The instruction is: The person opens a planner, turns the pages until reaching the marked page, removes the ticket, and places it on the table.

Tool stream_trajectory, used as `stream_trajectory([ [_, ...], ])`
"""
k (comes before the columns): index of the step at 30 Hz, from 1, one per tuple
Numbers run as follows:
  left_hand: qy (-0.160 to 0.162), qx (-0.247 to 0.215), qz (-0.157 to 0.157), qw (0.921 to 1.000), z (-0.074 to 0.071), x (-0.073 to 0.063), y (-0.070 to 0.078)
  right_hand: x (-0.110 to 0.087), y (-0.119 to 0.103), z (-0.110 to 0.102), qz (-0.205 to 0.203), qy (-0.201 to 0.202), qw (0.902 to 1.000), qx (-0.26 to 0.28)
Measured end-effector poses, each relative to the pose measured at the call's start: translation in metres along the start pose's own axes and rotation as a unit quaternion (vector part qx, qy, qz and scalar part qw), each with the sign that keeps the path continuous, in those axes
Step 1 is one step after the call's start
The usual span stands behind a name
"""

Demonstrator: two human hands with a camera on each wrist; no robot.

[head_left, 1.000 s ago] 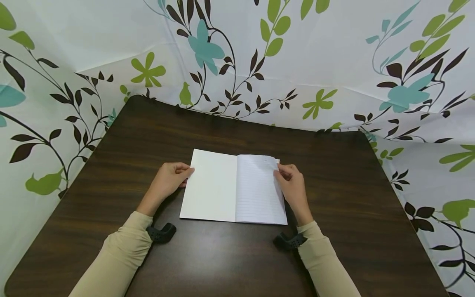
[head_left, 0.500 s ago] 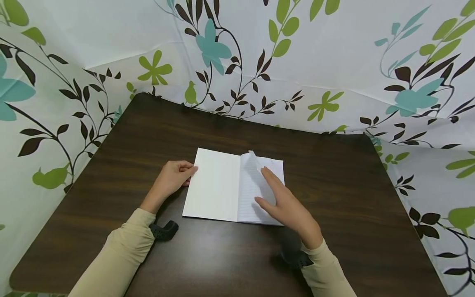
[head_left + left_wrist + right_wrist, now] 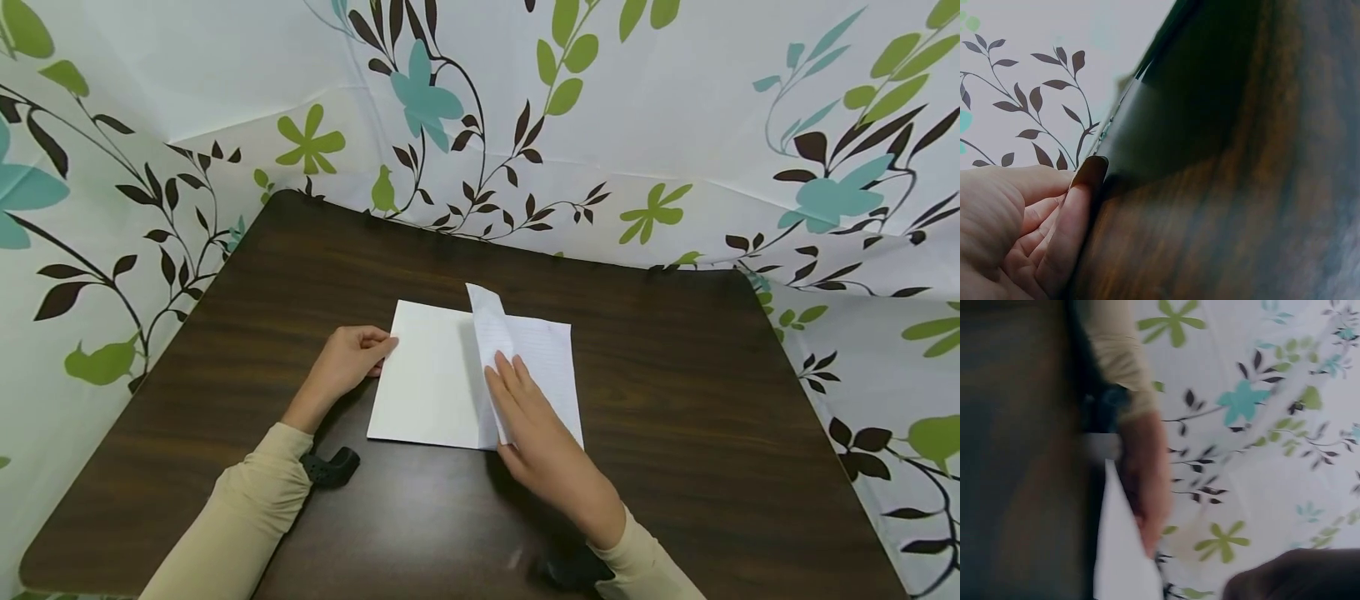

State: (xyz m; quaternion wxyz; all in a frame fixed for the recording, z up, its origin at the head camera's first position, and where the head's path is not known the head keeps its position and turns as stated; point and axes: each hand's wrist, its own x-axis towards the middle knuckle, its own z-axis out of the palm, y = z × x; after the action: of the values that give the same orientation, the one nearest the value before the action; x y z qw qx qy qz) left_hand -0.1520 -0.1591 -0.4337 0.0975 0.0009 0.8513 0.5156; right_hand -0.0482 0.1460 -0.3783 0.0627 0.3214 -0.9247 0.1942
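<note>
An open notebook (image 3: 427,375) with a blank white left side and lined pages lies on the brown table. My left hand (image 3: 345,362) pinches the left edge of its cover between thumb and fingers; the left wrist view shows the thumb (image 3: 1047,181) above the edge and a finger below. With fingers straight, my right hand (image 3: 551,446) lies against a lined page (image 3: 489,321) that stands partly raised, leaning left near the fold. Another lined page (image 3: 551,358) lies flat beneath at the right. In the right wrist view, a white sheet (image 3: 1124,556) overlaps the left hand.
The dark wood table (image 3: 697,400) surrounds the notebook. A white cloth (image 3: 660,108) printed with leaves and flowers hangs behind and beside it. A black wrist camera mount (image 3: 332,468) sits at the left sleeve, another (image 3: 570,571) at the right.
My right hand has left the notebook's right edge and swept left across it, lifting and turning a lined page toward the fold. The left hand keeps its hold.
</note>
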Motion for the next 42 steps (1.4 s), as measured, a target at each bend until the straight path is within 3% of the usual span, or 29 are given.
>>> stream_trajectory([
  [8,0.004,-0.002,0.001,1.0000,-0.001,0.003,0.000,0.011,-0.003,0.024,-0.038,0.089,0.9920,-0.082],
  [11,0.006,0.001,0.004,1.0000,-0.002,0.005,0.001,0.014,-0.005,0.030,-0.046,0.105,0.9889,-0.095],
  [28,0.012,0.001,0.009,0.9999,-0.005,0.001,0.002,0.027,-0.016,0.054,-0.092,0.065,0.9882,-0.104],
  [42,-0.003,-0.023,0.002,0.9997,-0.001,-0.004,0.001,0.033,-0.019,0.077,-0.100,0.010,0.9949,-0.007],
])
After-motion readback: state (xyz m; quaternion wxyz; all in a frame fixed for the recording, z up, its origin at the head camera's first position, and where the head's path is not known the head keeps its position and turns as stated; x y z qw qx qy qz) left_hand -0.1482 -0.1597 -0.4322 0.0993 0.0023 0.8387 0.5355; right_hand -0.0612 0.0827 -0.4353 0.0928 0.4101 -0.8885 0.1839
